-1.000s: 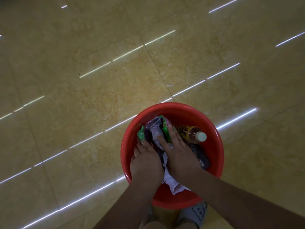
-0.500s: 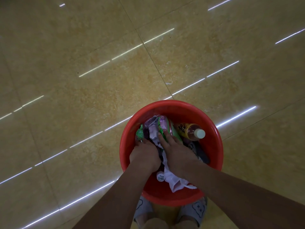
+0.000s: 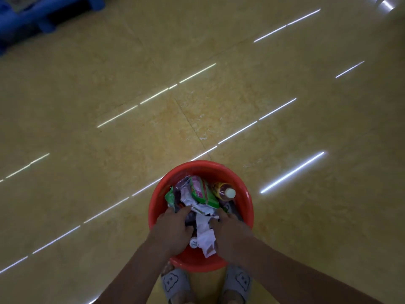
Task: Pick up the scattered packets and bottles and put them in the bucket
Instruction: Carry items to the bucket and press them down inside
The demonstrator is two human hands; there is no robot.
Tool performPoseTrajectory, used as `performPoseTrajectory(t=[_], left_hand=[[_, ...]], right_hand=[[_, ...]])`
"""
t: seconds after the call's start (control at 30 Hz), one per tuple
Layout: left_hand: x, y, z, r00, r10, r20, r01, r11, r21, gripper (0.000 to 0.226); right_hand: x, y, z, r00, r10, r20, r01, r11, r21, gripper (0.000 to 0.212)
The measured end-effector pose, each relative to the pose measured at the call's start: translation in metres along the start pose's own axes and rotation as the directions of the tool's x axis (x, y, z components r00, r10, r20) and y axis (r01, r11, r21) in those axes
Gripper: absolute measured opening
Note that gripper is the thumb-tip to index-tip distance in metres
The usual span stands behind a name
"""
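Glossy yellow-beige floor tiles (image 3: 131,150) with a faint marbled grain fill nearly the whole frame, crossed by thin grout lines and by long white streaks of reflected light (image 3: 291,172). A blocky blue object (image 3: 43,14) sits in the upper left corner, too dark and cropped to identify.

At the lower centre stands the red bucket (image 3: 208,164), round, smooth, shiny plastic with a thick rolled rim. It holds a loose heap. A puffy green packet (image 3: 202,191) with a pink panel lies at the top of the heap. Just to its right, a clear bottle (image 3: 221,188) of amber liquid lies tilted, with a yellow label and a round white cap. A smaller green packet (image 3: 169,197) stands against the left wall, and beside it is a crinkled, dark purplish wrapper (image 3: 183,186). A crumpled white wrapper (image 3: 205,232) runs down the middle towards the near rim, and a small white round cap (image 3: 194,242) shows beside it.

Both bare hands are inside the bucket, palms down on the heap. The left hand (image 3: 173,229) lies left of the white wrapper, its fingers bent down into the packets. The right hand (image 3: 230,231) lies to the wrapper's right, its fingertips curled at the wrapper's edge. Whether either hand actually grips anything cannot be told, since the fingertips sink into the pile.

Below the bucket, at the bottom edge, are two soft grey slippers (image 3: 173,284) with small cartoon faces on their tops.
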State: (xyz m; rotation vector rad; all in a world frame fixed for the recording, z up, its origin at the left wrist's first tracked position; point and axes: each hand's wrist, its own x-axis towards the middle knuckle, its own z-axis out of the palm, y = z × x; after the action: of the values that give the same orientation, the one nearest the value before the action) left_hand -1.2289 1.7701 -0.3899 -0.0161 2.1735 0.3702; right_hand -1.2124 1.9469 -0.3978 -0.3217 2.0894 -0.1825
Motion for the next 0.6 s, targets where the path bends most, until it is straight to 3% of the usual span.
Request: performPoseTrajectory(t=[0.23,0.37,0.6], left_hand=[[-0.050,0.077,-0.076,0.965,0.197,-0.175,-0.194,0.980,0.035,0.055],[-0.071,0.116,-0.102,0.946,0.240,-0.216,-0.231,0.971,0.067,0.057],[-0.116,0.168,-0.126,0.933,0.265,-0.244,-0.245,0.963,0.110,0.065]], right_hand=[[-0.079,0.033,-0.057,0.972,0.032,-0.232,-0.011,0.996,0.092,0.046],[-0.110,0.050,-0.086,0.949,0.046,-0.311,-0.019,0.996,0.091,0.040],[-0.169,0.068,-0.116,0.924,0.109,-0.366,-0.061,0.988,0.142,0.048]])
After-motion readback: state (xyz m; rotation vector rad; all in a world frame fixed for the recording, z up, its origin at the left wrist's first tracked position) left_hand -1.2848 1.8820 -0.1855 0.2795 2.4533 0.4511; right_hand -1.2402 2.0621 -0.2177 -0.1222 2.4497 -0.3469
